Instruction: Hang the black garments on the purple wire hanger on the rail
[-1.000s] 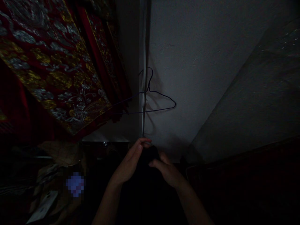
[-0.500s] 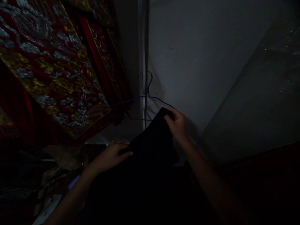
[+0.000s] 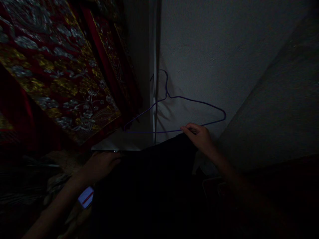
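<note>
A black garment [image 3: 154, 179] is stretched between my two hands in a dim room. My right hand [image 3: 199, 137] pinches its upper right edge, just under the bottom bar of a thin purple wire hanger [image 3: 206, 103] that hangs on the grey wall. My left hand [image 3: 99, 166] grips the garment's left edge lower down. The hanger faces me almost full width and carries nothing.
Red fabric with gold and silver embroidery [image 3: 57, 73] hangs at the upper left. A vertical pipe or wall corner [image 3: 154, 66] runs behind the hanger. A dark slanted surface [image 3: 274, 99] rises at the right. Cluttered papers and a small white tag [image 3: 86, 197] lie at the lower left.
My hands have spread apart and pulled the garment wide. The right hand went up to the hanger, which has swung round to face me. The left hand moved left and down.
</note>
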Demonstrator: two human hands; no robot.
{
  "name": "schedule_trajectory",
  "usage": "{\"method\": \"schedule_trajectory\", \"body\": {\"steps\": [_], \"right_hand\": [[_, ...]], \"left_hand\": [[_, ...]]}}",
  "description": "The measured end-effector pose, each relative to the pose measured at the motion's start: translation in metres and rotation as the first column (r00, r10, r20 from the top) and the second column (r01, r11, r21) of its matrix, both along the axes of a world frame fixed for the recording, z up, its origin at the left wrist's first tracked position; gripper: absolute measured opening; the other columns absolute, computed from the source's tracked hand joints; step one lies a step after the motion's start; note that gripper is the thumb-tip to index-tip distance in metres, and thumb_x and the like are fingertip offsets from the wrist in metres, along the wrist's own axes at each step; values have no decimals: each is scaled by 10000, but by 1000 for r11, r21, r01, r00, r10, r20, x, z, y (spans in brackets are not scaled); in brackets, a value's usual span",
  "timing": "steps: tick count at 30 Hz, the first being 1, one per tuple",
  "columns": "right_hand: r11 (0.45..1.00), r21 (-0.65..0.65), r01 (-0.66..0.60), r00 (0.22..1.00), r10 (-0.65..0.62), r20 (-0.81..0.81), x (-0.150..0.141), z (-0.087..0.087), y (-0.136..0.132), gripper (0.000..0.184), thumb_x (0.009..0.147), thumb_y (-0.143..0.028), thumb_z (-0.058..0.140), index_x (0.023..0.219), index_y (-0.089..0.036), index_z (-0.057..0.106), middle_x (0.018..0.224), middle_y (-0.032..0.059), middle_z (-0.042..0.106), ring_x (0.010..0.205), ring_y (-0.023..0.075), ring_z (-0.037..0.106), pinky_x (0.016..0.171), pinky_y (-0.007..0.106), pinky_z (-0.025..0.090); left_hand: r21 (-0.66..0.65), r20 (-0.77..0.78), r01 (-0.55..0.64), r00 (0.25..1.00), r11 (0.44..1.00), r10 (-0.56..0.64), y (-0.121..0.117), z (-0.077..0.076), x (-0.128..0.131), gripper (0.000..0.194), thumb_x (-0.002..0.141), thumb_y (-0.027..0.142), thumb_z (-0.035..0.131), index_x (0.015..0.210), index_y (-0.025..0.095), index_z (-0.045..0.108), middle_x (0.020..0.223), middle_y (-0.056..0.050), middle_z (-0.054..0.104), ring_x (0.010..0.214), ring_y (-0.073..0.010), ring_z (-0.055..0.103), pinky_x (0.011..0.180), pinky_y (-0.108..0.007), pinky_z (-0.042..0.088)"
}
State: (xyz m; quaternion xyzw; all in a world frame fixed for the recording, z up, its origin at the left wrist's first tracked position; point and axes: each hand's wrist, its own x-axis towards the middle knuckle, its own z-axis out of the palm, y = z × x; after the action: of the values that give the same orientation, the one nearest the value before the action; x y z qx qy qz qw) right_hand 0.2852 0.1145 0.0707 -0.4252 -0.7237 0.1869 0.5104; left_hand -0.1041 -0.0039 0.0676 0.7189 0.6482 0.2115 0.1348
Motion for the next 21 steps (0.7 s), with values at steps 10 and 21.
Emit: {"method": "schedule_trajectory", "body": {"steps": [10,21], "right_hand": [[1000,20,-18,992,15,128,1,22,-42,352,921,-438,621,668,-193,616,627,-19,574,621,144,555,614,270,388],[984,-99,-150,959,169,226,-2,19,-62,181,877,-374,695,880,-213,613,817,11,705,805,191,690,728,294,519]], "left_hand": [[460,89,2,995,888,-48,53,54,40,374,983,307,396,1240,164,627,1460,-131,598,1313,-268,590,1122,-412,445],[556,94,254,927,791,-364,94,64,70,412,944,173,449,1342,163,554,1213,-104,705,1170,-240,651,1063,-441,489]]}}
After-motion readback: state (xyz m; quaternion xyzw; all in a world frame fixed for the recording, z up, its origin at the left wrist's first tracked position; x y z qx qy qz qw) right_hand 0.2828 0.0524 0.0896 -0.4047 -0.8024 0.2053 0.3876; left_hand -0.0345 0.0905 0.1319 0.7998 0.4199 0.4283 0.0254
